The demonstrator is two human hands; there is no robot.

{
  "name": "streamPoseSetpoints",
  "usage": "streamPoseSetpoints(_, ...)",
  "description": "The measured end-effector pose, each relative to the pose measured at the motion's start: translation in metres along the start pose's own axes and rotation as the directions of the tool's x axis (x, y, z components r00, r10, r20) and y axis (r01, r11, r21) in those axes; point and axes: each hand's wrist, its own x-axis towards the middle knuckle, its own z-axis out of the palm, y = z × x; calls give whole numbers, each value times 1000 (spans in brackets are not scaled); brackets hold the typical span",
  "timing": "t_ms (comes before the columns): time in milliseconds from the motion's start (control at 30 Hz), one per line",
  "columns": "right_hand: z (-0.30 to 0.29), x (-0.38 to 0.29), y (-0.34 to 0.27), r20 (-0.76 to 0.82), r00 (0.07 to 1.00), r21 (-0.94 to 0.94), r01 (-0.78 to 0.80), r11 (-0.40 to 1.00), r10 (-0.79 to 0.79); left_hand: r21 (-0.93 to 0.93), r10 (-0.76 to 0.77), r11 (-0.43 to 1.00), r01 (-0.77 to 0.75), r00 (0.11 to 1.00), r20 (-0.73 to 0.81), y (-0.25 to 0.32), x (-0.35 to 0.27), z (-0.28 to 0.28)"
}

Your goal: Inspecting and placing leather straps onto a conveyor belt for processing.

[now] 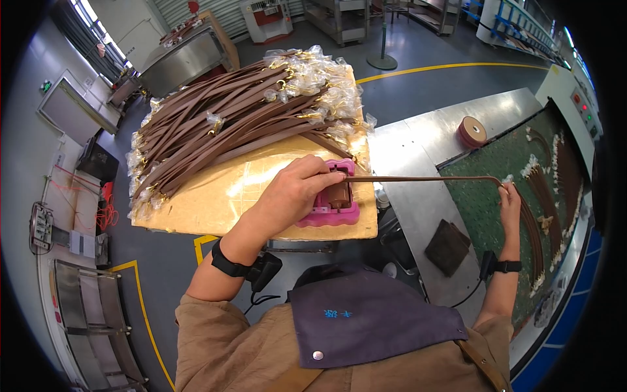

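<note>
A brown strap (416, 179) stretches nearly level between my two hands. My left hand (301, 188) pinches its left part above a pink tray (350, 215) that holds a brown-stained roller (339, 196). At the other side, my right hand (509, 198) grips the strap near its far end, over the green conveyor belt (470, 201). A bit of clear wrapping shows at that hand's fingertips. Behind the tray lies a large pile of brown straps (230, 117), with gold-coloured metal clasps in clear plastic wrapping (313, 73) at their ends. My left fingers hide part of the tray.
The pile and tray rest on a tan board (245, 196). More straps (531, 230) lie along the belt. On its metal side table (406, 147) are a tape roll (472, 131) and a dark cloth-like piece (446, 247). A control panel (583, 108) stands beyond.
</note>
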Motion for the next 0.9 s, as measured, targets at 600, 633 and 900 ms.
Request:
streamPoseSetpoints(600,1,-1,4,-10,1000,-24,-11,1000,11,30,51,998,-50,999,-10,2,4,0)
streamPoseSetpoints(633,0,-2,3,-11,999,-9,-30,1000,30,41,64,997,-63,998,-9,4,5,-1)
streamPoseSetpoints(900,-49,-38,-45,-40,990,23,-135,991,136,12,185,983,-185,983,13,58,26,-45)
